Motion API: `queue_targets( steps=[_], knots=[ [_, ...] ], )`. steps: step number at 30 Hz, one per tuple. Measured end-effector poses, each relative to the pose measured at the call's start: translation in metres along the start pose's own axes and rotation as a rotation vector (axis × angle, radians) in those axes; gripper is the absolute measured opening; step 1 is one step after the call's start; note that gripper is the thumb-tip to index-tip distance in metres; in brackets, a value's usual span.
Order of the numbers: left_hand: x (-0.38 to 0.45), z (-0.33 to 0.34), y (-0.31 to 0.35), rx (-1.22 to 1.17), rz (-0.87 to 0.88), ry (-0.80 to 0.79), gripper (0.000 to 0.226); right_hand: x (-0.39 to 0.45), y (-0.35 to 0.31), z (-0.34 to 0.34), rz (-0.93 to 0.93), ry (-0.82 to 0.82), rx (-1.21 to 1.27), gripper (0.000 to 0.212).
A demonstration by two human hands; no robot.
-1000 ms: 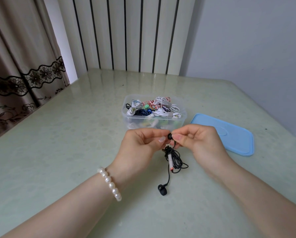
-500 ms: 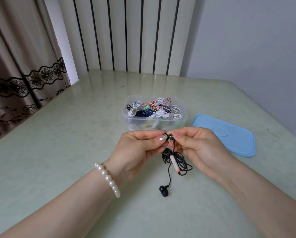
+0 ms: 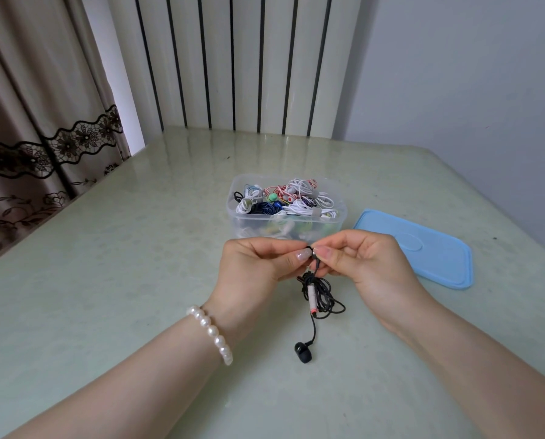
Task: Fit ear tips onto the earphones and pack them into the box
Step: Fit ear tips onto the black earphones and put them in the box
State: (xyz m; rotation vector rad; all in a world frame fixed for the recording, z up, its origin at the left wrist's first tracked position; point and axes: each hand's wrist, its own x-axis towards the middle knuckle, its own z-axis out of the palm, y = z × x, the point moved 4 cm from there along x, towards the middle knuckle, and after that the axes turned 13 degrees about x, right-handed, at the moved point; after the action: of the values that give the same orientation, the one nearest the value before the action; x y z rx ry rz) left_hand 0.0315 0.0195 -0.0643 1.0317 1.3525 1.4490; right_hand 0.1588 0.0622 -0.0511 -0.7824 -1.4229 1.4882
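Our left hand (image 3: 258,264) and right hand (image 3: 367,264) meet in a narrow fingertip grip on one black earbud (image 3: 310,251), and whether its ear tip is seated we cannot tell, as the fingers hide it. If the pinch slips, the tip may pop off and roll across the table (image 3: 106,280). The dangling cable bundle (image 3: 318,293) and the second earbud (image 3: 302,356) resting on the table could snag or drag on the way to the box (image 3: 236,217) just behind our hands.

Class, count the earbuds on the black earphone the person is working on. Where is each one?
2. One earbud is pinched between the left hand and right hand in front of the box. The other earbud hangs low on its cable near the table.
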Motion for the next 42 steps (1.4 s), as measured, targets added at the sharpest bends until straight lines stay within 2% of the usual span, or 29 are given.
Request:
queue_targets(
  steps=[7,17,23,26,28,30,33,36,39,42],
  knots=[
    [-0.001,0.002,0.004,0.111,0.108,0.088,0.015,-0.001,-0.004,-0.001,-0.02,0.049,0.01,0.014],
    [-0.007,0.007,0.007,0.169,0.169,0.119,0.032,-0.002,-0.004,0.0,-0.165,0.121,-0.092,0.017],
    [-0.012,0.012,0.008,0.299,0.295,0.061,0.045,-0.002,-0.001,-0.005,-0.217,0.165,-0.166,0.023],
    [-0.014,0.015,0.009,0.394,0.346,0.03,0.034,-0.003,-0.001,-0.006,-0.254,0.196,-0.219,0.027],
    [-0.012,0.015,0.006,0.335,0.279,0.024,0.028,-0.004,-0.002,-0.005,-0.29,0.189,-0.299,0.028],
    [-0.008,0.01,0.004,0.174,0.156,0.02,0.021,-0.003,-0.004,-0.004,-0.313,0.134,-0.345,0.029],
    [-0.003,0.001,0.007,-0.022,0.041,-0.007,0.014,-0.002,-0.009,-0.004,-0.302,0.021,-0.259,0.031],
    [-0.001,-0.004,0.005,-0.088,-0.038,-0.032,0.019,-0.002,-0.01,0.002,-0.262,-0.06,-0.154,0.027],
    [0.0,-0.003,0.001,-0.171,-0.147,-0.075,0.023,-0.004,-0.01,0.004,-0.258,-0.078,-0.117,0.026],
    [0.0,0.001,-0.003,-0.237,-0.244,-0.15,0.016,-0.006,-0.01,0.006,-0.262,-0.08,-0.108,0.024]
  ],
)
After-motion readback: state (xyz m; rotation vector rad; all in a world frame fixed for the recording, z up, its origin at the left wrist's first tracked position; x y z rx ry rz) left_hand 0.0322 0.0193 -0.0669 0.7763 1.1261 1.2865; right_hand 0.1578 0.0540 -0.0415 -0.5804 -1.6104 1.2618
